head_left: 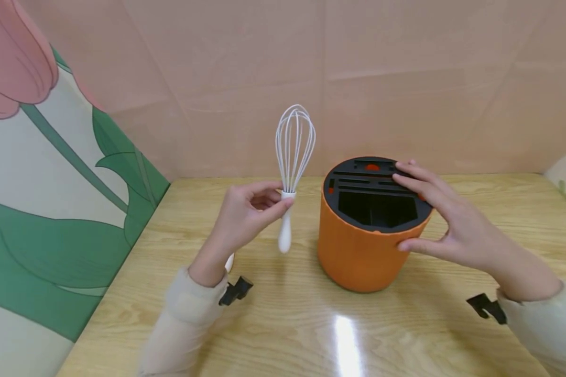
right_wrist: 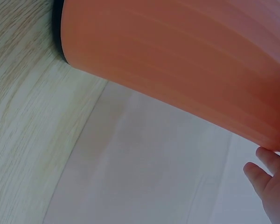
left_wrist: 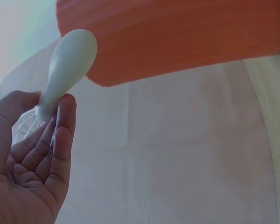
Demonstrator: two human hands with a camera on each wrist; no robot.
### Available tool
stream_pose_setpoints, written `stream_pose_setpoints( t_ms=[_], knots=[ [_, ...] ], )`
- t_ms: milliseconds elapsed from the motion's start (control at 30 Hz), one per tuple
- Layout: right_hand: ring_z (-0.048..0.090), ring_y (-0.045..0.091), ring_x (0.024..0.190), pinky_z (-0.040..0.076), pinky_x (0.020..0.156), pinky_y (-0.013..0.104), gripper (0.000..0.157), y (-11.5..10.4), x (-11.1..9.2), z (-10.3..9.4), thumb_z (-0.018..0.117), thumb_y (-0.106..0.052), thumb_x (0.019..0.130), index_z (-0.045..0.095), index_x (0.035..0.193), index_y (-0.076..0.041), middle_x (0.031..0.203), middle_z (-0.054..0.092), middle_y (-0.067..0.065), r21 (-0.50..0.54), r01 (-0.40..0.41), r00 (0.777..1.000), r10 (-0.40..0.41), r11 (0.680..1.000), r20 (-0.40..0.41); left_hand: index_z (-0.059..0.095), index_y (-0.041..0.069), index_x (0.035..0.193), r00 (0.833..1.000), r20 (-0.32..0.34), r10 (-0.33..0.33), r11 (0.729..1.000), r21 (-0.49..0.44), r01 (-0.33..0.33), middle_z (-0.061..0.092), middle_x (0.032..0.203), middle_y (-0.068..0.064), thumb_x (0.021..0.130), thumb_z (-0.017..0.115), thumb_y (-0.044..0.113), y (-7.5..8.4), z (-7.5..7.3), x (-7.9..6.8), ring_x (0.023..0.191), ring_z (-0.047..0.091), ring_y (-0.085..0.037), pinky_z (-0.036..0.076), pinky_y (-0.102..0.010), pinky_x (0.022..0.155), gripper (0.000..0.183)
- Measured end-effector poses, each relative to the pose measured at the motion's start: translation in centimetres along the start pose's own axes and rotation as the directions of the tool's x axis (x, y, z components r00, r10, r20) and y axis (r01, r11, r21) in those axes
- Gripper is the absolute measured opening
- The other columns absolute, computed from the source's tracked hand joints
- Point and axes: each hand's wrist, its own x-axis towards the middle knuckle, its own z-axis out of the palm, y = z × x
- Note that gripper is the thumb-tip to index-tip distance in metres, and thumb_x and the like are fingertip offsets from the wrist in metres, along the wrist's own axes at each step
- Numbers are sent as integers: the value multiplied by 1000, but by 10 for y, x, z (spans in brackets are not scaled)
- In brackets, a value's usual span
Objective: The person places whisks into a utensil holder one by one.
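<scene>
A white whisk (head_left: 295,152) stands upright in the air, wire loops up, left of an orange utensil holder (head_left: 363,256). My left hand (head_left: 245,212) pinches it between thumb and fingers at the top of its handle. The left wrist view shows the smooth white handle (left_wrist: 72,56) rising from the fingertips. My right hand (head_left: 453,225) holds the utensil holder at its right side, with fingers over the top rim and the thumb against the outside. The holder's black slotted lid (head_left: 354,175) has a large opening at the front and narrow slots behind.
Part of a white object (head_left: 229,262) shows beside my left wrist; the wrist hides the rest. The wooden table (head_left: 283,324) meets a pale pink backdrop (head_left: 245,78) at the back. A flower-patterned panel (head_left: 52,235) borders the left side.
</scene>
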Motion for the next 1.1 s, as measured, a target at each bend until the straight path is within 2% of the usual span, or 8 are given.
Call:
stream_pose_setpoints(
  t_ms=[200,333,500,600,900,1100],
  knots=[
    [17,16,155,15,119,13,103,1,-1,-1,93,-41,62,47,146,-4,159,35,12,-11,-12,1000,12,1000,7,72,-8,106,999,-29,25,994,-105,-28,74,84,-21,85,75,1,7,4,5,68,69,-21,60,-29,65,23],
    [17,16,155,15,118,12,103,1,-1,-1,94,-38,61,46,146,-4,159,35,12,-9,-13,1000,14,1000,10,70,-11,105,998,-21,61,986,-156,-64,73,83,-24,85,73,-3,11,5,7,66,70,-26,60,-28,64,21],
    [16,16,155,16,118,12,105,1,-2,-1,96,-32,59,45,147,-4,159,34,12,-3,-23,1000,23,1000,15,69,-14,104,992,-21,127,970,-208,-129,72,83,-28,85,71,-7,16,7,10,64,69,-12,60,-28,63,21],
    [16,16,155,16,118,11,106,0,-2,-2,96,-31,58,45,147,-5,159,34,11,-8,-27,999,27,1000,16,69,-14,104,990,-23,142,963,-229,-143,71,83,-28,85,71,-8,19,9,12,64,68,-9,59,-27,63,21],
    [17,16,155,16,117,11,107,0,-2,-2,97,-28,56,46,147,-5,158,35,13,-10,-38,999,38,999,20,67,-15,105,985,-45,166,944,-283,-172,70,83,-30,85,70,-10,29,18,19,65,66,-9,56,-23,63,21],
    [18,16,155,16,119,13,104,0,-1,-2,95,-35,60,46,147,-4,158,36,12,-14,-19,1000,19,1000,12,68,-14,108,982,-58,178,933,-306,-187,71,85,-29,84,71,-10,38,23,25,65,68,-13,56,-25,63,24]
  ],
)
